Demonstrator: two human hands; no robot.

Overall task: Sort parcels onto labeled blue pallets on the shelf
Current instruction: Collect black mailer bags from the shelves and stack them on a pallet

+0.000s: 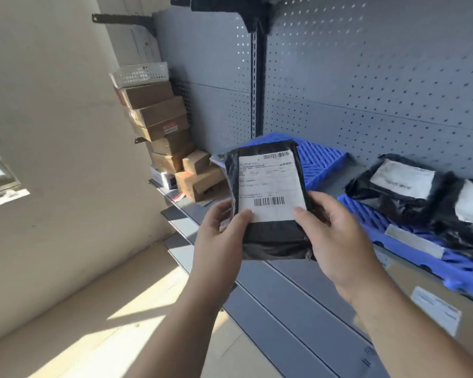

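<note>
Black plastic parcel [271, 203], likely light, soft, a bit slippery, gripped by left hand [219, 236] and right hand [336, 238] closed on lower side edges.

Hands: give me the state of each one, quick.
Left hand: closed on the black parcel's lower left edge.
Right hand: closed on its lower right edge.

Sunlit beige wall [52, 132], perhaps tiled floor [99, 317].
</note>
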